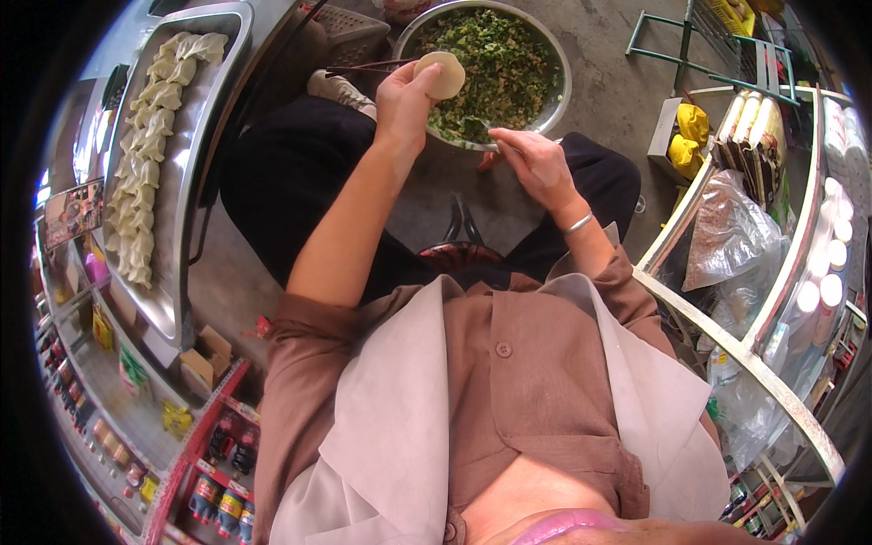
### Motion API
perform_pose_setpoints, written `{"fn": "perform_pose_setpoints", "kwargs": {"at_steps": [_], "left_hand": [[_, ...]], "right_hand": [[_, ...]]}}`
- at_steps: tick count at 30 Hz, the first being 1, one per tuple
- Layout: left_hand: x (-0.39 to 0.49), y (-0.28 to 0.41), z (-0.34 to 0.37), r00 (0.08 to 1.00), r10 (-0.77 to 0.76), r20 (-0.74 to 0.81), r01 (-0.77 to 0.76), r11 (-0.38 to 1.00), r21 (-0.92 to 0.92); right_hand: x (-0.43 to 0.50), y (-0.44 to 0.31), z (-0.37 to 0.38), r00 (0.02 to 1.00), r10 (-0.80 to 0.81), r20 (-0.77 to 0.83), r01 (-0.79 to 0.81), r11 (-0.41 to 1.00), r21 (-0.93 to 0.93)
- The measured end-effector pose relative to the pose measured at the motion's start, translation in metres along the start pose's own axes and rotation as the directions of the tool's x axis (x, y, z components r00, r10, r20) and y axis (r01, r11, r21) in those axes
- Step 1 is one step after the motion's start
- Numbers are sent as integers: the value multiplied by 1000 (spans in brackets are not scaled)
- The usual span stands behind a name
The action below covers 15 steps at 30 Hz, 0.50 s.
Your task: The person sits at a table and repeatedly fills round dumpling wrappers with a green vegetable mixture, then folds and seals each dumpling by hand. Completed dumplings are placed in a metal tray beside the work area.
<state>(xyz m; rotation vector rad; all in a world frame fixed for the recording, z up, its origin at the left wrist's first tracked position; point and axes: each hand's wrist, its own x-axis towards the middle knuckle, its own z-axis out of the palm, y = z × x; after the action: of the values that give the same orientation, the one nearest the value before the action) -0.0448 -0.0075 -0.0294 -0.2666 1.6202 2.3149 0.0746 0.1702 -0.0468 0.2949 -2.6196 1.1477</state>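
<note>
My left hand pinches a round, pale dumpling wrapper between thumb and fingers, above the left part of a large metal bowl. Chopped green filling with small brownish bits fills the bowl. At the bowl's near rim, my right hand grips a thin utensil; its tip is at the filling, and its kind is hard to make out. On the left, a metal tray carries a long row of folded dumplings, several of them overlapping.
A perforated plastic stool stands left of the bowl. At right are a green metal folding frame, a box with yellow packets and a white-framed rack with plastic bags. Shelves of bottles stand lower left.
</note>
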Motion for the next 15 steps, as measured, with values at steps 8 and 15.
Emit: {"fn": "perform_pose_setpoints", "kwargs": {"at_steps": [8, 15], "left_hand": [[-2, 2, 1, 1000, -3, 4, 3, 1000, 5], [-2, 0, 1, 1000, -8, 11, 8, 1000, -5]], "right_hand": [[-2, -3, 0, 973, 228, -25, -218, 955, 200], [-1, 2, 2, 968, 239, 76, -250, 938, 238]]}}
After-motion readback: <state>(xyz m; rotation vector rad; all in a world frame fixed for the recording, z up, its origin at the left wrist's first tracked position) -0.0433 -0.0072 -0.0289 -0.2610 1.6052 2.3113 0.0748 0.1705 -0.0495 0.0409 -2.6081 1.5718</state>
